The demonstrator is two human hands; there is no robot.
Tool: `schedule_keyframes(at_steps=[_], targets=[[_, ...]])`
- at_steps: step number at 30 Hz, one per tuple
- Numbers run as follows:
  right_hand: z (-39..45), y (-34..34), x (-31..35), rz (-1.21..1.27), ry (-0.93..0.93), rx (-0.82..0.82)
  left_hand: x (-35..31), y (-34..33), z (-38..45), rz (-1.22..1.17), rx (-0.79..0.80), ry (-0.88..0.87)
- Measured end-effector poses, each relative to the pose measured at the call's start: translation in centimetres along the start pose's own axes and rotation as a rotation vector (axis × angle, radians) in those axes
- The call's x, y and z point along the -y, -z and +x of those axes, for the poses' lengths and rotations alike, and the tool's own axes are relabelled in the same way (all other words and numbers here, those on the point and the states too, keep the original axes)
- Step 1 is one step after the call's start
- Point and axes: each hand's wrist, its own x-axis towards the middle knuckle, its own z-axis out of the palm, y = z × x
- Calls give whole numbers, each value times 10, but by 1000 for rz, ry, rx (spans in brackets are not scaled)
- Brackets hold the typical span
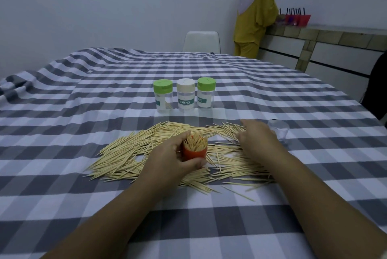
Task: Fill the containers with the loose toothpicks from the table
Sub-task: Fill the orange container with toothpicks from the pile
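From the head camera I see my left hand [167,159] curled round an orange container [195,152] packed with upright toothpicks, while my right hand [254,137] lies with fingers bent down into the loose toothpicks [125,154] spread on the checked tablecloth [62,206] around both hands; whether it pinches any I cannot tell. Beyond my fingertips stand three lidded jars: a green-lidded jar [163,95] with a few toothpicks, a cream-lidded jar [185,93] and another green-lidded one [206,93], contents unclear, and a clear cup [279,130] sits just beside my right fingers.

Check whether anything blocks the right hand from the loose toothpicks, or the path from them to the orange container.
Nothing visible does. The right hand already rests on the loose toothpicks, and the orange container, held open-topped by the left hand, sits just beside it.
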Motion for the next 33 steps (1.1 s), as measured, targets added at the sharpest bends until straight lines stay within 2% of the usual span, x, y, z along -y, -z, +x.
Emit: schedule_keyframes(at_steps=[7, 11, 17, 22, 24, 26, 33], targets=[[5, -9, -1, -250, 48, -37, -2, 0, 0, 10, -4, 1], [2, -4, 8, -367, 16, 39, -4, 0, -1, 22, -21, -6], [-9, -8, 7, -426, 174, -88, -4, 0, -1, 38, -13, -9], [-13, -5, 14, -398, 210, -129, -3, 1, -1, 30, -16, -9], [-13, -4, 16, -306, 214, -139, -3, 1, 0, 33, -15, -12], [-15, -2, 20, -89, 200, -121, -2, 1, 0, 39, -19, -19], [-22, 2, 28, 1027, 126, 35, 0, 0, 1, 28, -10, -18]])
